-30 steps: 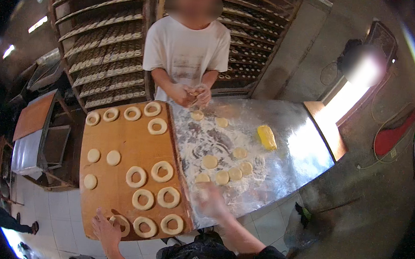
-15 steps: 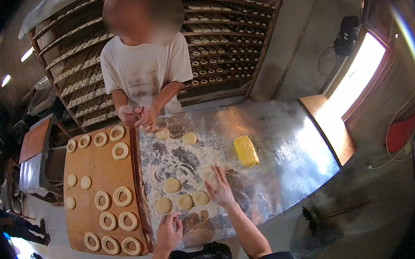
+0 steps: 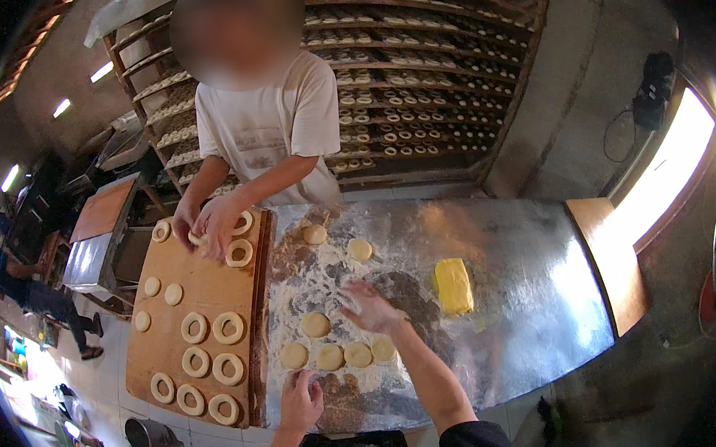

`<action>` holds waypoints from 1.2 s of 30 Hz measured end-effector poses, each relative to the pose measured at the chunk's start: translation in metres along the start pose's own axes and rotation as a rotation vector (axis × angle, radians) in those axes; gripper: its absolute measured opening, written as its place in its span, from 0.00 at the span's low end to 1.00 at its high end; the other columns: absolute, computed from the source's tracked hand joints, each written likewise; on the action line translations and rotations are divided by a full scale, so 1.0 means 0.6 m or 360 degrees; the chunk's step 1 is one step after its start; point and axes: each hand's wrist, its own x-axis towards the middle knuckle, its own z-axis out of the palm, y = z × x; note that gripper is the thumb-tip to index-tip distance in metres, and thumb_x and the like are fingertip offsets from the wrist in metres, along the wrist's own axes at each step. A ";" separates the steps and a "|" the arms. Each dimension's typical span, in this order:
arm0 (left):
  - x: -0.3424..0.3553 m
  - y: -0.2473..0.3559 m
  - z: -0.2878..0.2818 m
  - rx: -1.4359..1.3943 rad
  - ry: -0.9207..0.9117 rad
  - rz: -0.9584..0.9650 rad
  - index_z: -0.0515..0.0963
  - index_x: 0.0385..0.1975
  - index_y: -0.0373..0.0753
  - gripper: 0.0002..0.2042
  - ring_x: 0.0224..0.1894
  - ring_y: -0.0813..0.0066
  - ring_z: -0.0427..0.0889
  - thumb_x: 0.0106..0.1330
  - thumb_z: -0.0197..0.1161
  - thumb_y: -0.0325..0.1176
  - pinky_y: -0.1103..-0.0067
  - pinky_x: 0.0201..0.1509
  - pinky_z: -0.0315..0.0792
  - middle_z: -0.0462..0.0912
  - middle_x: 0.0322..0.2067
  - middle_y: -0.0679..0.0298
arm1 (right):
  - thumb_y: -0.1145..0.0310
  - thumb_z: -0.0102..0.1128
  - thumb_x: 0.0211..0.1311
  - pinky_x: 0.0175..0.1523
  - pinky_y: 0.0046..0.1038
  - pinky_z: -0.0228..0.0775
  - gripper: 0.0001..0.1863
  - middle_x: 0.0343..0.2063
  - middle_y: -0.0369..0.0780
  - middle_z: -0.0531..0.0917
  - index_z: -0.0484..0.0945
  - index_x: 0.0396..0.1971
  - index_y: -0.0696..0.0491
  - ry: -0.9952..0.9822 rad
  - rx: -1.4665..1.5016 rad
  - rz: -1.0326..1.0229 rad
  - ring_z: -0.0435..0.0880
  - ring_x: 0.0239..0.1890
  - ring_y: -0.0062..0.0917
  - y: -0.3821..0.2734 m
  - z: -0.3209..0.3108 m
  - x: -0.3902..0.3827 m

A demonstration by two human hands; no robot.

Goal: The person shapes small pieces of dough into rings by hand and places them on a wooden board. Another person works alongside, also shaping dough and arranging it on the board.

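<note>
Dough rings (image 3: 215, 328) lie shaped on the board (image 3: 162, 351); discs (image 3: 330, 356) on the floured table (image 3: 525, 307) are unholed. The right hand (image 3: 373, 308) spreads open, apparently empty; the left hand (image 3: 302, 400) curls near the discs, its hold unclear.

Your grey metal tabletop (image 3: 523, 332) bears seven pale dough discs (image 3: 330, 356), one yellow rectangular block (image 3: 454, 287); the brown wooden board (image 3: 213, 284), three discs (image 3: 173, 294), seven near-end dough rings (image 3: 240, 369).
</note>
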 end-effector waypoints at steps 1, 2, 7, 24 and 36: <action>0.001 0.003 0.005 -0.0014 -0.0021 -0.0030 0.76 0.47 0.37 0.12 0.44 0.48 0.79 0.63 0.62 0.24 0.61 0.46 0.75 0.76 0.44 0.47 | 0.42 0.45 0.74 0.78 0.41 0.46 0.36 0.71 0.50 0.62 0.62 0.70 0.55 -0.0001 0.0077 -0.0066 0.56 0.75 0.45 -0.020 0.014 0.001; 0.002 0.004 0.010 -0.0035 -0.0033 -0.0100 0.76 0.47 0.37 0.12 0.44 0.48 0.79 0.63 0.62 0.24 0.60 0.46 0.75 0.76 0.44 0.46 | 0.44 0.47 0.74 0.78 0.41 0.48 0.35 0.70 0.49 0.65 0.64 0.69 0.55 0.0004 0.0153 -0.0125 0.58 0.74 0.45 -0.046 0.030 0.000; 0.008 -0.002 0.031 0.0052 0.0087 0.0105 0.75 0.48 0.37 0.14 0.46 0.47 0.78 0.62 0.63 0.24 0.57 0.49 0.73 0.75 0.46 0.47 | 0.53 0.57 0.72 0.73 0.41 0.57 0.27 0.65 0.50 0.72 0.71 0.63 0.55 0.0323 0.0721 -0.0209 0.65 0.70 0.44 -0.103 0.027 -0.047; 0.034 0.026 0.067 -0.0057 -0.0196 -0.0045 0.72 0.57 0.38 0.23 0.48 0.48 0.80 0.60 0.66 0.24 0.60 0.49 0.76 0.77 0.46 0.49 | 0.69 0.59 0.62 0.53 0.48 0.71 0.15 0.46 0.49 0.82 0.79 0.48 0.56 0.0571 -0.0015 0.0683 0.79 0.51 0.50 -0.116 -0.012 -0.210; 0.068 0.055 0.077 -0.1260 -0.0497 -0.0598 0.77 0.54 0.33 0.18 0.40 0.73 0.86 0.72 0.64 0.40 0.75 0.43 0.78 0.88 0.37 0.58 | 0.72 0.68 0.60 0.51 0.36 0.75 0.30 0.43 0.51 0.82 0.61 0.57 0.57 0.0077 0.1202 0.0572 0.84 0.48 0.37 -0.175 -0.094 -0.211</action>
